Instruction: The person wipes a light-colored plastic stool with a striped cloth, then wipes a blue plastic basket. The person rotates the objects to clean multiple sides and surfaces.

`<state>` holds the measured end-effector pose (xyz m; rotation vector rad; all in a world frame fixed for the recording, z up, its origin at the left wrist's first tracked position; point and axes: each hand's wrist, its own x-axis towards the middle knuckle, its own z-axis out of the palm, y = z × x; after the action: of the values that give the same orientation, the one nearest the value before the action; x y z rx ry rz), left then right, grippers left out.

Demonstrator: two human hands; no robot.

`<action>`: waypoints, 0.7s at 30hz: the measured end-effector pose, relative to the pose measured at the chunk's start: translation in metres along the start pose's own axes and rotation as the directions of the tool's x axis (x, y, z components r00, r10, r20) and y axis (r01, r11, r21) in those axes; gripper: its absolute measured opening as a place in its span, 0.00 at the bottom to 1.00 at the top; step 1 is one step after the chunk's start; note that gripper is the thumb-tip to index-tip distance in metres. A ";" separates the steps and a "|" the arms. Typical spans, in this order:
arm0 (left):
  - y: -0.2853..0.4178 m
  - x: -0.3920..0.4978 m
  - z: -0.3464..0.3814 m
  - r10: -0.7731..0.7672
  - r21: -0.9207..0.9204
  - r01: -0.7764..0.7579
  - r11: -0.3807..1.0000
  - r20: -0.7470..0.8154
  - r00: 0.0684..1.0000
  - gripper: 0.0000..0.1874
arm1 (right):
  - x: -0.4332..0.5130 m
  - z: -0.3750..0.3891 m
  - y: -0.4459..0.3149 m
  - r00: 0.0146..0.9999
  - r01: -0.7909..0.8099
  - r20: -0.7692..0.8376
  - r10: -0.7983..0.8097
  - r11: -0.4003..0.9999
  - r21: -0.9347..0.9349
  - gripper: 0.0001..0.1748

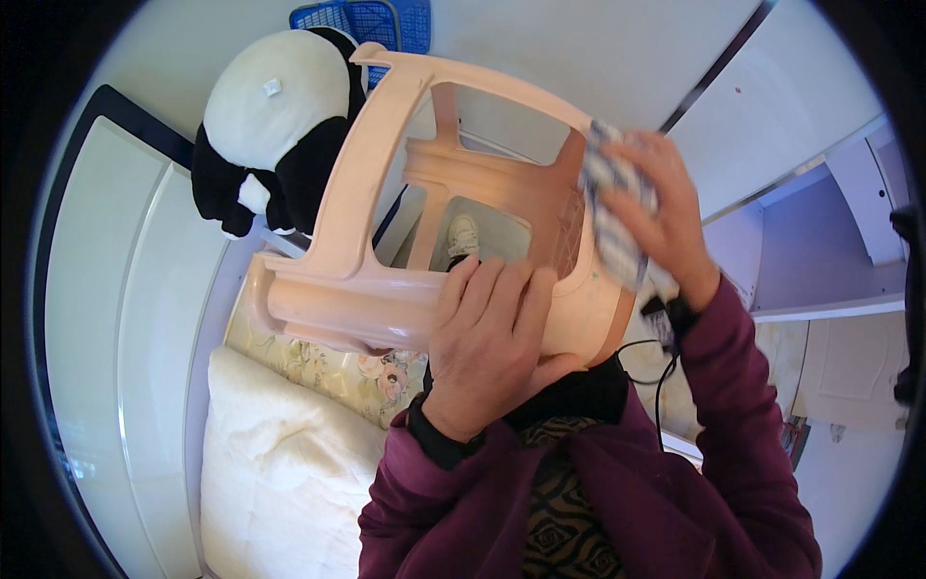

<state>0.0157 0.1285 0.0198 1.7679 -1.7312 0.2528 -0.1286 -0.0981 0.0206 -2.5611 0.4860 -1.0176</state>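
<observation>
A pink plastic stool (347, 195) lies tipped on its side in front of me, its open legs towards the upper left. My left hand (495, 333) grips the near edge of its frame, the fingers curled over the rim of an opening. With my right hand (655, 210) I hold a blue-and-white checked cloth (618, 210) against the stool's seat end at the right. The right hand and the cloth are slightly blurred. Through the stool's openings a shoe (464, 235) shows below.
A black-and-white panda plush (278, 108) sits behind the stool at the upper left, near blue plastic baskets (376, 25). A cream blanket (289, 463) lies on a flowered surface (383, 376) at the lower left. An open cabinet compartment (810, 246) is at the right; a black cable (658, 398) hangs beside me.
</observation>
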 end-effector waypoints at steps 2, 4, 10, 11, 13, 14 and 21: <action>-0.001 -0.004 -0.004 0.016 -0.015 -0.016 1.000 -0.013 1.000 0.39 | 0.035 0.005 0.034 0.994 -0.101 -0.023 0.105 0.987 0.128 0.23; -0.002 -0.006 -0.008 0.033 -0.021 -0.033 0.999 -0.026 0.999 0.39 | 0.054 0.006 0.047 0.966 -0.260 0.043 0.257 0.944 0.203 0.23; -0.002 0.001 -0.006 0.048 -0.044 -0.047 0.998 0.009 0.999 0.38 | -0.004 -0.010 -0.015 0.999 -0.040 -0.010 0.040 0.999 -0.004 0.24; -0.002 0.003 -0.005 0.036 -0.063 -0.034 0.997 0.033 0.999 0.38 | -0.023 -0.013 -0.030 0.999 0.012 0.042 -0.010 0.999 -0.052 0.24; -0.003 0.007 -0.003 0.021 -0.083 -0.014 0.996 0.082 0.996 0.38 | -0.050 -0.017 -0.059 0.991 0.076 0.118 -0.071 0.996 -0.036 0.25; -0.003 0.007 -0.003 0.045 -0.084 -0.039 0.996 0.069 0.997 0.38 | -0.055 -0.018 -0.065 0.991 0.078 0.109 -0.078 0.997 0.000 0.24; 0.008 0.005 -0.006 0.061 0.003 -0.062 0.998 0.107 0.992 0.39 | 0.023 -0.011 0.021 0.991 -0.117 -0.053 0.121 0.991 0.066 0.20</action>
<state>0.0108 0.1285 0.0294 1.7631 -1.8647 0.1929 -0.1244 -0.1285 0.0321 -2.4223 0.6047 -1.0491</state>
